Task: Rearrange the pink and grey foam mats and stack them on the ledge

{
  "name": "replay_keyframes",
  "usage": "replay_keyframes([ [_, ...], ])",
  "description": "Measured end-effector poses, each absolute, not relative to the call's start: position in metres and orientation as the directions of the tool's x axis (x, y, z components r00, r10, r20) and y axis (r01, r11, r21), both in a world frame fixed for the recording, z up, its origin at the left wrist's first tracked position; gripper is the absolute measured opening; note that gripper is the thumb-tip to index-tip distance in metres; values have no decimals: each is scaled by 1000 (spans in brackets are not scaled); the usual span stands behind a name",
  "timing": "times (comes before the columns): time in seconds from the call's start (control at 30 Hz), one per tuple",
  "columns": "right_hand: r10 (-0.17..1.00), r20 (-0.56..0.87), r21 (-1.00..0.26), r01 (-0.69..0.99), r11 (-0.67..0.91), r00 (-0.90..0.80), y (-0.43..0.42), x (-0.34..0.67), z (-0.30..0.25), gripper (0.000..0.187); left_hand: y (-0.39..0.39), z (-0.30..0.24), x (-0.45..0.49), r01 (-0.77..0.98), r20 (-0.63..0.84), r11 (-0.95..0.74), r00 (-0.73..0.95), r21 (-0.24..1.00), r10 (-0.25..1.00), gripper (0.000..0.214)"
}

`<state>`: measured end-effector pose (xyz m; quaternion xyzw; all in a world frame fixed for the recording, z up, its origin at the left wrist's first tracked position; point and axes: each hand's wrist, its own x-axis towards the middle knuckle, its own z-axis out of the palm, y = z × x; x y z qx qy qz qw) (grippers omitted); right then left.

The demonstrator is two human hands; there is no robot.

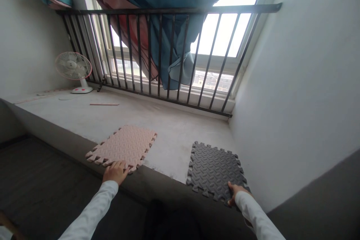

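A pink foam puzzle mat [123,146] lies on a raised concrete ledge [171,135], overhanging its front edge a little. My left hand [114,172] grips that mat's near edge. To the right lies a dark grey foam puzzle mat [213,170] with a tread pattern. My right hand [235,191] holds its near right corner, thumb on top. Both arms wear white sleeves.
A black metal railing [168,56] runs along the back of the ledge before a window. Teal and pink cloths [168,15] hang over it. A small white fan [74,69] stands at the back left, with a thin stick [104,104] nearby. A white wall [303,93] closes the right side.
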<state>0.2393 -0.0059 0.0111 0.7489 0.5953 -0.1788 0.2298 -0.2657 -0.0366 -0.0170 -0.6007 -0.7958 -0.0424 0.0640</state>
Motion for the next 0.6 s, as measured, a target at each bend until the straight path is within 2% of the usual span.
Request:
replay_keyframes([
  [0.2, 815, -533, 122, 974, -192, 227, -6, 240, 10, 89, -34, -25, -279, 951, 104, 303, -307, 55, 946, 25],
  [0.4, 808, -544, 118, 974, -194, 227, -5, 240, 11, 90, -36, -28, -282, 950, 144, 310, -311, 30, 939, 24],
  [0.6, 819, -530, 99, 976, -196, 218, -5, 242, 8, 91, -37, -21, -274, 932, 93, 361, -362, 30, 927, 23],
])
